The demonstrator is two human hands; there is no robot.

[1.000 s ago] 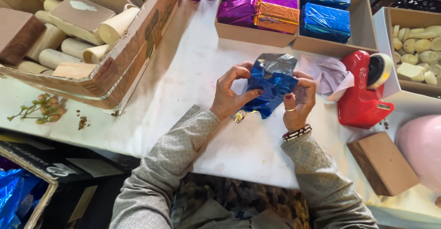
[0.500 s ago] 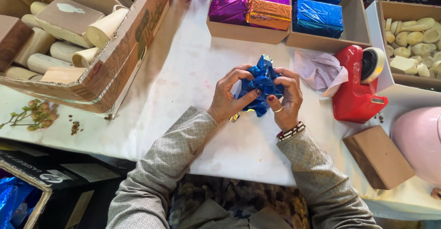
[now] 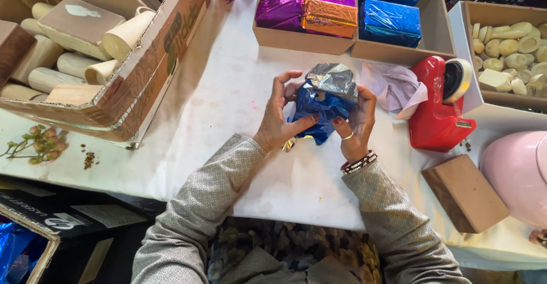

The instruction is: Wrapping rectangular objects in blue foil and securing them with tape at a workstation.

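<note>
Both my hands hold a block half wrapped in shiny blue foil (image 3: 322,104) just above the white table (image 3: 228,90). The foil's silver inner side shows on top. My left hand (image 3: 279,119) grips the left side, thumb pressed on the foil's front. My right hand (image 3: 356,121) grips the right side, with a ring and bracelets at the wrist. The block inside is hidden by the foil.
A red tape dispenser (image 3: 436,110) and a crumpled pale tissue (image 3: 393,87) lie right of my hands. A brown block (image 3: 464,193) and a pink rounded thing (image 3: 518,176) sit further right. Boxes of foil-wrapped blocks (image 3: 330,13) stand behind; a cardboard box of wooden pieces (image 3: 85,50) stands left.
The foil was bunched tight around the block half a second ago; now its silver flap is turned up on top and my left fingers have spread apart.
</note>
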